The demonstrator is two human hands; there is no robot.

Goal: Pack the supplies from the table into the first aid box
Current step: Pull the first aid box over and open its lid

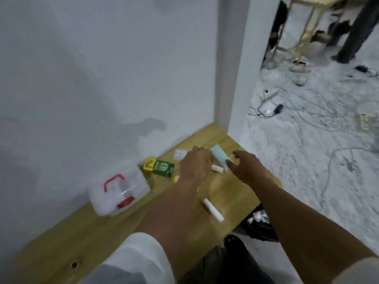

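Note:
The clear first aid box with red handle and red latch stands shut on the wooden table by the wall. Beside it lie a yellow-red small box and a green box. A yellow cap peeks out beside my left wrist. My left hand hovers palm down over the supplies, holding nothing visible. A small white roll and a light blue pack lie between my hands. My right hand reaches beside the blue pack, fingers apart. A white tube lies nearer me.
A small clear packet lies at the table's far end. A white wall runs along the left. Right of the table is a marble floor with cables and a white device. A black bag sits under the table edge.

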